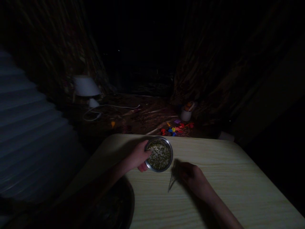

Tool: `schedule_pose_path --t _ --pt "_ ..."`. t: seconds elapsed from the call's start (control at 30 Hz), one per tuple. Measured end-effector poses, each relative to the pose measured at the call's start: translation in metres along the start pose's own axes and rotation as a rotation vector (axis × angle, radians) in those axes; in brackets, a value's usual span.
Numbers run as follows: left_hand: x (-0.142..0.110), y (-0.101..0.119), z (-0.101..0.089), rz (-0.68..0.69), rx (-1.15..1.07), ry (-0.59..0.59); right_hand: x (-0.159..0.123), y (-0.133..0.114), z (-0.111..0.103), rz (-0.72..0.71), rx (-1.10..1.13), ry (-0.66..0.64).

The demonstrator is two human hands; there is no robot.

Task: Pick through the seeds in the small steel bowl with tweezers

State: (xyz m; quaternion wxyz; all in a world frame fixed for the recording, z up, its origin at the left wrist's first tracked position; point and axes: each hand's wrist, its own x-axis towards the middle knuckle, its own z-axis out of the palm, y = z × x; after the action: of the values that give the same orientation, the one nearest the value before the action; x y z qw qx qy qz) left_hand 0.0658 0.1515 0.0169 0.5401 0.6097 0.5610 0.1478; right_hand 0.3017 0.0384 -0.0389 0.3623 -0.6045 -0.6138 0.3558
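pale table [228, 178] | wood-grain top (rounded far corners) | dark round vessel [115, 203], seemingly on its left side

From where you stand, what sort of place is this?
Probably a dim room at home: a lamp and small colorful toy-like pieces lie beyond the wooden table, with patterned curtains behind.

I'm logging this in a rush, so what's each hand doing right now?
Left hand: closed on the rim of the round silvery metal bowl of green-and-white bits.
Right hand: closed on a thin, dark, pointed tool.
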Motion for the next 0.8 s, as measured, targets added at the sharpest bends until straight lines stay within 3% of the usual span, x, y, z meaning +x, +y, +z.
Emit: schedule_pose_path --t 0.3,0.67,0.8 --pt "-0.002 0.009 0.011 0.02 0.054 0.028 0.01 0.001 0.003 0.091 0.089 0.117" --pt "-0.002 0.012 0.015 0.013 0.067 0.041 0.013 0.013 -0.004 0.117 0.05 0.15" --pt "0.001 0.01 0.014 0.028 0.039 0.046 0.011 0.009 -0.007 0.136 0.039 0.077"
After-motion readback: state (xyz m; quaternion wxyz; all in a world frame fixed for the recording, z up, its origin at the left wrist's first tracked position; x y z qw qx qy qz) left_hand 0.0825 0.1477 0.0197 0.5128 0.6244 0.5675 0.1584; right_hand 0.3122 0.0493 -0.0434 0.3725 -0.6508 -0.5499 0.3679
